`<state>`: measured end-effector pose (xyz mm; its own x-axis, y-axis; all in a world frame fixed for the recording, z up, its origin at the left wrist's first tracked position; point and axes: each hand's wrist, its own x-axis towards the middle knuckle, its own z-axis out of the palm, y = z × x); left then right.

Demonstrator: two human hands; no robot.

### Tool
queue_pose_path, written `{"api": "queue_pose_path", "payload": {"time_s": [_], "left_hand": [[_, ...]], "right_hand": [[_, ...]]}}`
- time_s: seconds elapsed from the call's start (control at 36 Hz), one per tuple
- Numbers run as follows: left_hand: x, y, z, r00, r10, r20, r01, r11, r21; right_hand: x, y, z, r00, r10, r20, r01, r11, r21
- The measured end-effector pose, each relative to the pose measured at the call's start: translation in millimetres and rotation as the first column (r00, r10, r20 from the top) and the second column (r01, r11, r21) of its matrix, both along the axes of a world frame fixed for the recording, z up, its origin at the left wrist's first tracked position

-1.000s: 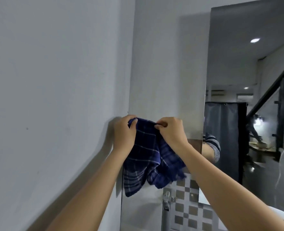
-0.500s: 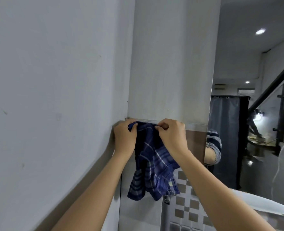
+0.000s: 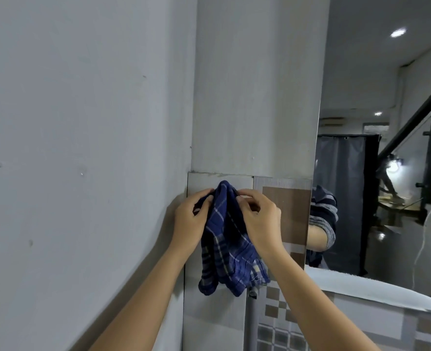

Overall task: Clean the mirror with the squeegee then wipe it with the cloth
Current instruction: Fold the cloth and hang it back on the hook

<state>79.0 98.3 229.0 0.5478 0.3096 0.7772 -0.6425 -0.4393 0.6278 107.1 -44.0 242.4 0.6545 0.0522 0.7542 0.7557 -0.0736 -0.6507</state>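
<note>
A dark blue checked cloth (image 3: 228, 247) hangs bunched between both hands, in front of the tiled wall corner. My left hand (image 3: 190, 221) pinches its upper left edge. My right hand (image 3: 258, 219) pinches the upper right edge, close beside the left one. The mirror (image 3: 386, 97) fills the right side; it reflects my sleeved arm, a dark curtain and a staircase. No squeegee is in view.
A plain white wall (image 3: 82, 122) runs along the left. A white pillar (image 3: 255, 84) stands above grey and brown tiles (image 3: 285, 206). A tap (image 3: 252, 293) sits just under the cloth. A white basin rim (image 3: 376, 290) curves at lower right.
My hands have drawn closer together, gathering the cloth into a tighter bunch. The view has dropped, so the tiled band and basin rim show more.
</note>
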Motion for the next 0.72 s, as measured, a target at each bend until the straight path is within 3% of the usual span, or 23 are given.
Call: {"api": "queue_pose_path", "payload": {"time_s": [0.25, 0.58, 0.72], "left_hand": [[-10.6, -0.9, -10.0, 0.980, -0.169, -0.104, 0.172, 0.985, 0.017], [-24.0, -1.9, -4.3, 0.962, -0.139, -0.233, 0.159, 0.985, 0.066], [-31.4, -6.0, -6.5, 0.952, -0.095, -0.292, 0.128, 0.987, 0.097]], "right_hand": [[-2.8, -1.4, -19.1, 0.996, 0.057, 0.070, -0.051, 0.995, -0.083], [-6.3, -10.6, -25.1, 0.998, -0.068, -0.007, 0.064, 0.968, -0.244], [-20.1, -11.8, -29.4, 0.999, -0.032, -0.025, 0.023, 0.958, -0.286]]}}
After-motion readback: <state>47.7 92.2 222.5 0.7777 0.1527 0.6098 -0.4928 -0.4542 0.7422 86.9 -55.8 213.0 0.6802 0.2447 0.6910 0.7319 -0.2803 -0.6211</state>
